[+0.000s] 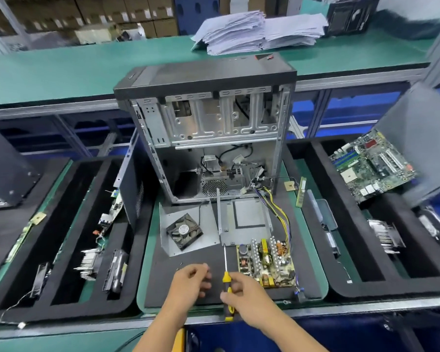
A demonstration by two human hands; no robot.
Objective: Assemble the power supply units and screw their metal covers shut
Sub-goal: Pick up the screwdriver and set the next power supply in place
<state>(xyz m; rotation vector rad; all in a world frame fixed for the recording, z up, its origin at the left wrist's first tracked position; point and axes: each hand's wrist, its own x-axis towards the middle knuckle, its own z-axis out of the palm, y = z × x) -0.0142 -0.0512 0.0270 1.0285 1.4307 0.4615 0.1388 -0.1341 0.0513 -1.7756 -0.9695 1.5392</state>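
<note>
on the tabletop (163, 288), the left hand (192, 282) curls loosely over small screws, grip unclear. right hand (241, 292) holds a yellow screwdriver (226, 278). farther right, the bare power supply board (266, 262) lies beside its metal cover (244, 222). best seat board first.

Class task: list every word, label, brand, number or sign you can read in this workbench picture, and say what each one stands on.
None can be read for certain.
Black box at the back: white lettering, sideways, too blurred.
Fan hub sticker: too small.
Motherboard on the right: markings too small.
Power supply board: component print too small.
Paper stacks: no print legible.
Computer case: red corner patch, no legible text.
</note>
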